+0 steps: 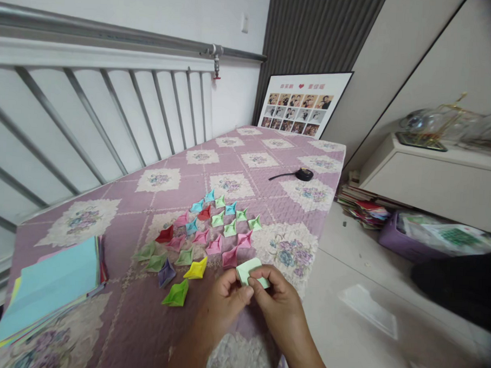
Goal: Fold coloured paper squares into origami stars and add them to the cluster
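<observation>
A small folded piece of pale green paper is pinched between both hands above the near part of the table. My left hand grips its left side with thumb and curled fingers. On its right side, my right hand holds the paper, the thumb pressed on its face. Just beyond the hands stand several small folded paper boats in rows, among them a yellow one, a bright green one, a purple one and a dark pink one.
A stack of coloured paper sheets lies at the table's left. A black round object with a strap rests farther back on the flowered tablecloth. Behind stands a photo board; a radiator runs along the left.
</observation>
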Demonstrator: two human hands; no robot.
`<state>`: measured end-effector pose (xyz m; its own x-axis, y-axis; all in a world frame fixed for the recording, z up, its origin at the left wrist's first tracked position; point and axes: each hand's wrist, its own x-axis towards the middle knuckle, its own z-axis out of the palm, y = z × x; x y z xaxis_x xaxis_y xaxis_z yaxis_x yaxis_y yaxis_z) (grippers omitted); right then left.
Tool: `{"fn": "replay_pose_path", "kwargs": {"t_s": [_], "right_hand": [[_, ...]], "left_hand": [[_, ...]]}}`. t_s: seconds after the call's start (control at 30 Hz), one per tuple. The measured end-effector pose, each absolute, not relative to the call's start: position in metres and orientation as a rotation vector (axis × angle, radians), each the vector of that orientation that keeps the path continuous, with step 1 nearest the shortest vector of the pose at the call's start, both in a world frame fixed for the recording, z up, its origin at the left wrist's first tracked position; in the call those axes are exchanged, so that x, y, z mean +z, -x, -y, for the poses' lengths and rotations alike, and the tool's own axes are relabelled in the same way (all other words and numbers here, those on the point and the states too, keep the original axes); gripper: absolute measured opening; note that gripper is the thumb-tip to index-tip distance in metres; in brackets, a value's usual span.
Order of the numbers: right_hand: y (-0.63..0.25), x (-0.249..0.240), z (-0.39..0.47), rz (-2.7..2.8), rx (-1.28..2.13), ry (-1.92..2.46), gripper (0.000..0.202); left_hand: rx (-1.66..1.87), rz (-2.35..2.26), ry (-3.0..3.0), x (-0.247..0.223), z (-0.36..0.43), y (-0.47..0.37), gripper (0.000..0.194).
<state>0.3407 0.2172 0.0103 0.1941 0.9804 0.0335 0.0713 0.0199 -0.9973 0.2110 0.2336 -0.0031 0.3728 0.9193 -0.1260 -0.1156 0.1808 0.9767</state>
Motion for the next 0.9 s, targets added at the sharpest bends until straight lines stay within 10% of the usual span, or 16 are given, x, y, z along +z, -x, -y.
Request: {"fn": "replay_pose_path", "kwargs": {"t_s": [0.3, 0.9], "right_hand": [[-0.337, 0.009, -0.221, 0.903, 1.149, 1.269, 0.045], [-0.341, 0.016, -0.215, 1.075, 1.252, 1.394, 0.032]], "left_hand": [[0.918, -1.04, -1.157, -0.013, -0.237, -0.213, 0.021], [0.994, -1.083, -1.147, -0.007, -0.237, -0.209, 0.021]]}}
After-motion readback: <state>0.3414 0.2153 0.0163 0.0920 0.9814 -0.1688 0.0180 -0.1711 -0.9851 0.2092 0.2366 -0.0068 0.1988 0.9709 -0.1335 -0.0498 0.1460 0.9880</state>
